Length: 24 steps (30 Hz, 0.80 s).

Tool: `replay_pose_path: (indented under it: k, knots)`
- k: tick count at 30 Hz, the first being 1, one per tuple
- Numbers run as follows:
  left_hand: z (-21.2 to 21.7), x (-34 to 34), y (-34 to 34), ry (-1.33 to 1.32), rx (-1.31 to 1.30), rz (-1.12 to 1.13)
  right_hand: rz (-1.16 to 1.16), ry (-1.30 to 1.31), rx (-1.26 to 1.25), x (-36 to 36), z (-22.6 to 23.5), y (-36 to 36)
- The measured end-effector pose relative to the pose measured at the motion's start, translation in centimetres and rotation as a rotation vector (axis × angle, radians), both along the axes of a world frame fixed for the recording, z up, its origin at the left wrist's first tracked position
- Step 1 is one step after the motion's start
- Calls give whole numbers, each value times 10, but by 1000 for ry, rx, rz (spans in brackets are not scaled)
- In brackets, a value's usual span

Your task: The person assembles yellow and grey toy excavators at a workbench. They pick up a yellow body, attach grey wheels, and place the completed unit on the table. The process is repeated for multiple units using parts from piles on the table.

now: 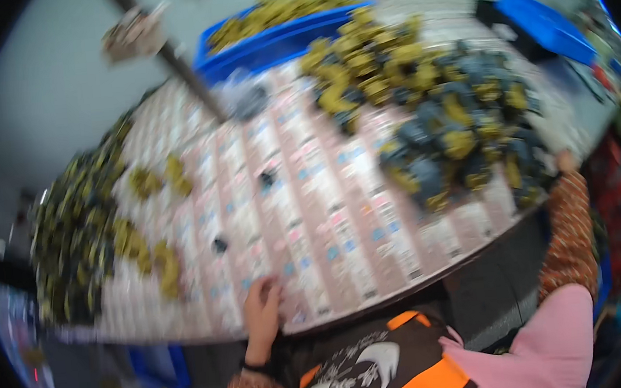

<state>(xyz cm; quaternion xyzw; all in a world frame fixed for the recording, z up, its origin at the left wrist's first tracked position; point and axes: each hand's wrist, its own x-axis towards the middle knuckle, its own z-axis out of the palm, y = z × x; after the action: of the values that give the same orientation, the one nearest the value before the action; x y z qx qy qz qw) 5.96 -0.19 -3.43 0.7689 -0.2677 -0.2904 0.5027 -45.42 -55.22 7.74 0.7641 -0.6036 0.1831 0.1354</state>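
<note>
My left hand (263, 309) is at the near edge of the table, over its pink-and-white striped printed cover (312, 216). Its fingers are loosely bent and apart, with nothing visible in them. Far to the right, my right hand (565, 161) reaches the table's right edge, beside a pale, plastic-looking sheet (562, 116). That hand is small and blurred, so its grip is unclear. To its left lies a large heap of yellow and dark blue-grey pieces (432, 146), whose kind I cannot make out. Two small dark bits, one a black piece (219, 244), lie mid-table.
A blue bin (282, 41) of yellow pieces stands at the back. Rows of dark and yellow pieces (78, 236) line the left side. A grey post (190, 79) rises behind a clear plastic bag (243, 96). A blue tray (547, 25) is at the far right.
</note>
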Motion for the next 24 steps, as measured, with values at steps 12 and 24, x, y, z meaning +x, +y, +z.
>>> replay_pose_path:
  k: [12,24]
  knots:
    - [38,10,22,105,-59,-84,702,-386,182,136,3,177]
    - [25,205,113,-808,271,440,1229,-84,432,314,-10,372]
